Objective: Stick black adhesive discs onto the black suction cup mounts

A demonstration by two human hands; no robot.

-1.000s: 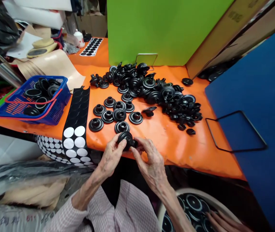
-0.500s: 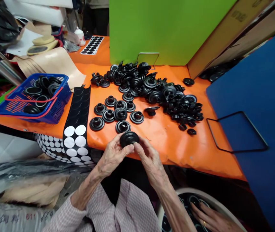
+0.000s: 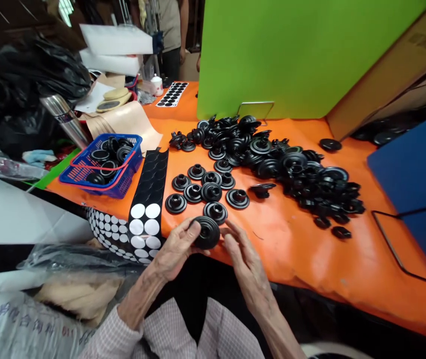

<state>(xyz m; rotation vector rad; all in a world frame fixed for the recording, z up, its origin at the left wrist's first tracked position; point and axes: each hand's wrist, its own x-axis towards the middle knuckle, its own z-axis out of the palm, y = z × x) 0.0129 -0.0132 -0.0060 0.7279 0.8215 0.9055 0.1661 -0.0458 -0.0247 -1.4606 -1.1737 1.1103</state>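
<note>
My left hand (image 3: 178, 245) grips a round black plastic disc (image 3: 206, 232) by its left rim, thumb on top. The disc is tilted, and its ridged rings and central hole face me. Just right of it, my right hand (image 3: 246, 257) is open, fingers apart and apparently off the disc. Beyond my hands a small group of black discs with raised hubs (image 3: 211, 192) lies on the orange tabletop (image 3: 273, 259), hubs up. One more disc (image 3: 262, 189) rests tipped over to their right.
A large heap of black parts (image 3: 265, 152) fills the table's middle and right. At left stand a blue basket (image 3: 123, 182) of black rings and a strip of round stickers (image 3: 148, 189) hanging over the edge. Green board (image 3: 273, 55) and blue board (image 3: 418, 159) stand behind. A person (image 3: 170, 30) stands far back.
My right hand has come off the disc, which now sits in my left hand, tilted with its hole in sight. The view has swung left, and another person's hand at lower right has left it.
</note>
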